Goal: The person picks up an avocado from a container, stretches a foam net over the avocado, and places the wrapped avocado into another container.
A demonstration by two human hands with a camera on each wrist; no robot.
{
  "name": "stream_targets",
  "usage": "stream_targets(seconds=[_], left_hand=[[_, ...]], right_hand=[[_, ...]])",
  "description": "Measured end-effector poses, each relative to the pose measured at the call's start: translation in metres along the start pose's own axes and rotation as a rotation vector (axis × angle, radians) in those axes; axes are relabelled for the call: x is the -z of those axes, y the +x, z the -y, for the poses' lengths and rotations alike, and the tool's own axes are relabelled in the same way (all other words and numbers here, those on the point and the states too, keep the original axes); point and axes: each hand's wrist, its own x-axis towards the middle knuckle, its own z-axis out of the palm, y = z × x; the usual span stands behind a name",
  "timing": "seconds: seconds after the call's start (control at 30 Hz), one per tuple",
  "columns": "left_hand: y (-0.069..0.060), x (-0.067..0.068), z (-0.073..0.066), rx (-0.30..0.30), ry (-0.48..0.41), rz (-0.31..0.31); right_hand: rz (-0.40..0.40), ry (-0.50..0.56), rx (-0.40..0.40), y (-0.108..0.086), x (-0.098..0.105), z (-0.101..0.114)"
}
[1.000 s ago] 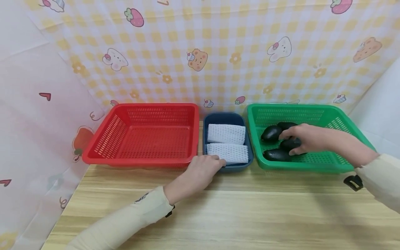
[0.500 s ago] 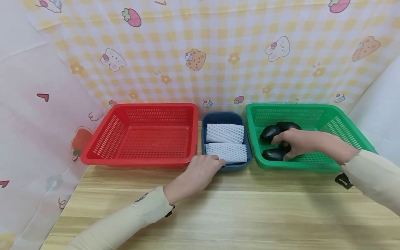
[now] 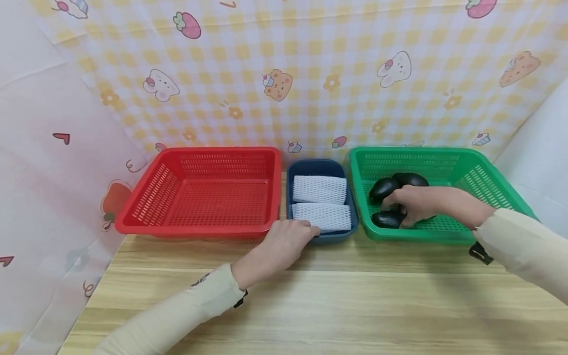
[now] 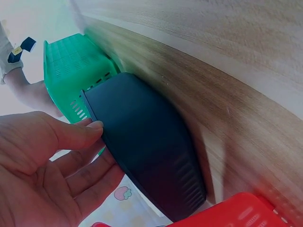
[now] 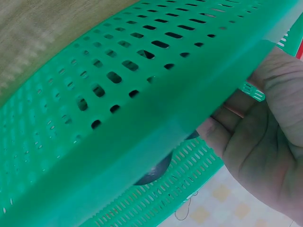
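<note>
My left hand [image 3: 284, 245] pinches the near rim of a dark blue basket [image 4: 142, 123], thumb outside in the left wrist view. Two white foam net sleeves, a far one [image 3: 320, 189] and a near one [image 3: 321, 217], lie in it. Inside the green basket [image 3: 421, 235], my right hand [image 3: 417, 201] curls its fingers and thumb round a dark avocado, mostly hidden under the hand. Other glossy dark avocados lie close by: a left one [image 3: 383, 189], a back one [image 3: 411, 179] and a front one [image 3: 387, 219]. The green wall hides the right fingertips in the right wrist view.
A red basket [image 3: 199, 230] with slotted walls stands left of the blue one, with nothing in it. All three baskets line the back of a wood-grain table [image 3: 355, 301], against a yellow checked cloth [image 3: 319, 98].
My right hand has moved left and lower among the avocados, its fingers closing round one. The left hand stays at the blue basket's rim.
</note>
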Motion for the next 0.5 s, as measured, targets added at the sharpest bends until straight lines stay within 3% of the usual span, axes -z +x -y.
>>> stream_targets(seconds=[0.5], left_hand=[[0.0003, 0.0004, 0.0016, -0.004, -0.018, -0.003]], right_hand=[[0.032, 0.04, -0.021, 0.0015, 0.0031, 0.0005]])
